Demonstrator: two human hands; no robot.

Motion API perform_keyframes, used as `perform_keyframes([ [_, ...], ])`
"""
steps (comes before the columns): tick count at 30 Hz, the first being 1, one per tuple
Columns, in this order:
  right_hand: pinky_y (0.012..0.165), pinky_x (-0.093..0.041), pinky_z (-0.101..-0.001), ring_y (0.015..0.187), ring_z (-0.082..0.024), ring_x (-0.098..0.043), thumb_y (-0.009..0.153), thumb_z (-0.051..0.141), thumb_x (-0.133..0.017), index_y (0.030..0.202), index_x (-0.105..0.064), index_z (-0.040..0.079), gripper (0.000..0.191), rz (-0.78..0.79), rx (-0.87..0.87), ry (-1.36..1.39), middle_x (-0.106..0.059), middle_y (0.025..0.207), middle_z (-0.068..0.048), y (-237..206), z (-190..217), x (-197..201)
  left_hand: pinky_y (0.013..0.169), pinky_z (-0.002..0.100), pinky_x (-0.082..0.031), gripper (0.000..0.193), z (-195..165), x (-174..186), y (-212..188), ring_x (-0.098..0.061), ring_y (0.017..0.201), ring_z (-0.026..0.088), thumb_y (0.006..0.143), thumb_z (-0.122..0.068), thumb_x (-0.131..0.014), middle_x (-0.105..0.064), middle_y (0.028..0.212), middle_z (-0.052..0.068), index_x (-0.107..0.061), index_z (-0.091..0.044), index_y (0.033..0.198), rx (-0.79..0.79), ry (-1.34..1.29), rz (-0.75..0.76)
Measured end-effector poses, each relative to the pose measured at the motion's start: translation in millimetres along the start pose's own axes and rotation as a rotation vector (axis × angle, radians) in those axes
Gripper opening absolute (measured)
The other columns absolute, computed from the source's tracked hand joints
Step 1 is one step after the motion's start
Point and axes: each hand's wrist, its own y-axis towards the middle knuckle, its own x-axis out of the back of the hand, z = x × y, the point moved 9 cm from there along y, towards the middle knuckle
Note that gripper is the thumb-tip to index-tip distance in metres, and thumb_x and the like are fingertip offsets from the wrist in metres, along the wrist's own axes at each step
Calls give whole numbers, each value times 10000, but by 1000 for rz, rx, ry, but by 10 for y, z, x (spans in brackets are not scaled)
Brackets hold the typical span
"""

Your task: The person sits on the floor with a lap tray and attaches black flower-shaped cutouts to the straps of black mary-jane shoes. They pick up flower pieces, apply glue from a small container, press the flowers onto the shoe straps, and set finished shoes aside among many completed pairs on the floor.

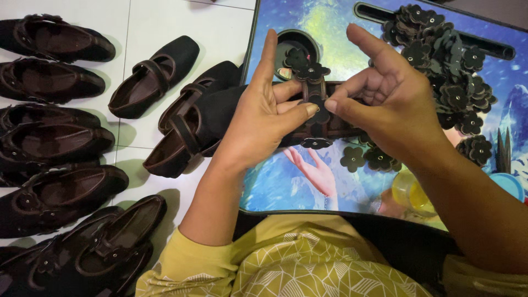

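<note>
1. Left hand (264, 118) and right hand (385, 104) pinch a flower (318, 110) on the shoe strap (314, 91), frame centre.
2. The flower seems light, thin and bendable; hold it by the edges.

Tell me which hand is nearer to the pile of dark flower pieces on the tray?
Right. The right hand lies directly beside the pile of flower pieces, nearly touching it. The left hand is farther away, on the other side of the shoe strap that both hands pinch.

Mustard-yellow top (308, 264) (white geometric line pattern), sleeves pushed up.
</note>
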Motion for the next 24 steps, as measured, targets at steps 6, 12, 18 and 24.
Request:
perform_keyframes([
  [6,787,-572,-240,864,-86,-670,878,-17,-785,1676,-183,22,1001,81,-12,-133,-700,940,-71,-7,39,-101,969,303,-564,1090,31,-5,-23,-674,1143,191,956,152,-597,-622,1384,272,114,-213,1697,-13,0,5],
  [12,620,-523,-233,723,-79,-667,835,50,-773,1673,-141,138,1053,167,-202,-205,-764,858,-91,18,-58,-215,1018,313,-552,1050,53,-28,-30,-659,1173,186,971,148,-577,-619,1386,248,100,-185,1702,-10,-30,35],
  [18,646,-522,-232,759,-83,-673,849,20,-760,1681,-153,103,1033,230,-173,-103,-763,888,-103,34,-53,-274,1030,308,-544,983,29,-14,-46,-664,1154,184,992,106,-580,-653,1322,233,46,-127,1713,-10,0,17],
  [24,702,-546,-229,790,-85,-702,843,-22,-742,1681,-133,103,1043,223,-191,-12,-760,888,-100,41,-134,-297,1005,306,-548,977,16,-21,-43,-664,1132,178,991,101,-583,-661,1291,218,37,-122,1712,-4,4,21],
])
